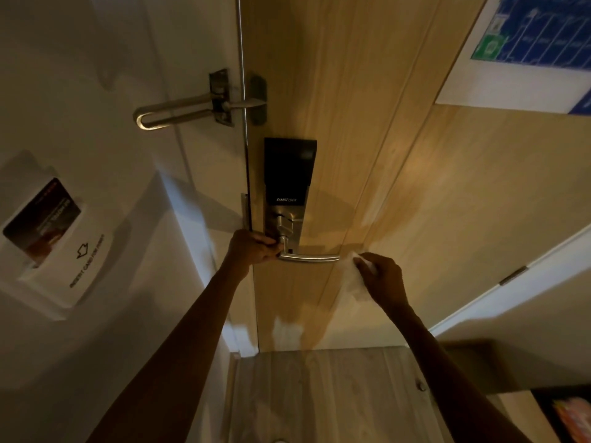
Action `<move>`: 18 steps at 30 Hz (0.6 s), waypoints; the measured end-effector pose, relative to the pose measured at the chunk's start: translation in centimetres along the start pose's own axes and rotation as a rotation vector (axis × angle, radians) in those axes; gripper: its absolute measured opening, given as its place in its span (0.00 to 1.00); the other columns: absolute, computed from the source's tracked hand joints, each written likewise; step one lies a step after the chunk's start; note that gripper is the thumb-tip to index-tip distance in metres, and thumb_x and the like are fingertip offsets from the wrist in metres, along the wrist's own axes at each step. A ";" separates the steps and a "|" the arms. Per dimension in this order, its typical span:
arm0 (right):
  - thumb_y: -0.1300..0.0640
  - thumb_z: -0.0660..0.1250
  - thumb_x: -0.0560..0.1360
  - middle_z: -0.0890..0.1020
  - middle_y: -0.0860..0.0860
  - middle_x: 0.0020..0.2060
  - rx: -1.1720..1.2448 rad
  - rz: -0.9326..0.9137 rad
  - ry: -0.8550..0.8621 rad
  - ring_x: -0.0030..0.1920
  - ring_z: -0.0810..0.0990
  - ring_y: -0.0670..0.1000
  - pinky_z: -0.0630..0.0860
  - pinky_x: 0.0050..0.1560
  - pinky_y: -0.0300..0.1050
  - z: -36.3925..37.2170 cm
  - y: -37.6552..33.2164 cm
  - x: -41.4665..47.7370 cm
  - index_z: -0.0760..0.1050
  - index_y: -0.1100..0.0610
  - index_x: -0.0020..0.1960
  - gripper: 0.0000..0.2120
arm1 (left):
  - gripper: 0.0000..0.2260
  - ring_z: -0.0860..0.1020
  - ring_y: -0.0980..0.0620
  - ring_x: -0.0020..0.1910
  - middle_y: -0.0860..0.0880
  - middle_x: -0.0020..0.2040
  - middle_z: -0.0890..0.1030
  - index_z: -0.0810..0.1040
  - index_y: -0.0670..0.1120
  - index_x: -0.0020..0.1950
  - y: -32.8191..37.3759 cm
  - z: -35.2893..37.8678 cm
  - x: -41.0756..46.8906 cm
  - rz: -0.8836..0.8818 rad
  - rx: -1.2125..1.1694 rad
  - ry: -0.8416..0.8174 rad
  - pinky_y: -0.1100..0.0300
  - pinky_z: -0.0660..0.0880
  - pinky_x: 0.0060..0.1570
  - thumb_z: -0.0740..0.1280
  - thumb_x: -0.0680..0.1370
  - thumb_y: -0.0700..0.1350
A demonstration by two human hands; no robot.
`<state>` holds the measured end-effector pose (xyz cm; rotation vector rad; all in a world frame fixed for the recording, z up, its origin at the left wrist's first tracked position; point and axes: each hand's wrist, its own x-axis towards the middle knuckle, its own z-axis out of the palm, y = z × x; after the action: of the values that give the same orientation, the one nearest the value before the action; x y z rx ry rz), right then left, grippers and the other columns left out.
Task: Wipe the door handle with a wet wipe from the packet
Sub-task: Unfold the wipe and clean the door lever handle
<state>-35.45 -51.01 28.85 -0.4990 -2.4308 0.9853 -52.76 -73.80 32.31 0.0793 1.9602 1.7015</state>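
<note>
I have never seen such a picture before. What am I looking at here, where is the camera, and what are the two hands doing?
There is no machine here. A person wears one wide-angle camera on the head, so you see their own two bare arms reaching forward. The wide lens bends the room, so the walls look tilted.

In front is a wooden door with a dark electronic lock and, below it, a metal lever handle. The left hand is at the pivot end of the handle, near the lock plate. The right hand holds a white wet wipe just at the free end of the handle.

Above the lock is a metal swing latch. On the left wall, a key card sits in a card holder. The wipe packet is not in view.
</note>
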 end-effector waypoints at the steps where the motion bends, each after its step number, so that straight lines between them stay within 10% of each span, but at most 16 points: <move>1: 0.52 0.66 0.78 0.85 0.51 0.44 0.025 0.036 0.045 0.43 0.84 0.49 0.78 0.41 0.37 -0.1 -0.7 0.4 0.83 0.56 0.54 0.11 | 0.05 0.84 0.50 0.36 0.38 0.48 0.83 0.81 0.37 0.44 0.0 -0.1 0.1 0.005 0.035 0.004 0.65 0.81 0.35 0.73 0.70 0.33; 9: 0.51 0.64 0.79 0.85 0.47 0.43 0.120 0.143 0.022 0.41 0.82 0.43 0.73 0.40 0.30 2.1 -5.1 1.1 0.84 0.52 0.52 0.11 | 0.10 0.81 0.59 0.26 0.39 0.46 0.81 0.79 0.29 0.51 -0.2 0.2 0.0 0.029 0.020 0.008 0.68 0.79 0.31 0.71 0.71 0.31; 18: 0.54 0.67 0.78 0.84 0.49 0.36 0.507 0.426 0.134 0.38 0.81 0.47 0.79 0.44 0.47 3.4 -4.8 -1.4 0.83 0.57 0.54 0.10 | 0.06 0.80 0.62 0.26 0.49 0.34 0.84 0.82 0.33 0.45 -0.1 0.0 0.0 0.024 0.080 0.019 0.69 0.79 0.34 0.74 0.69 0.33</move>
<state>-36.85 -56.81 29.73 -0.8776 -1.8869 1.6221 -52.70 -73.78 32.17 0.1165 2.0486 1.6447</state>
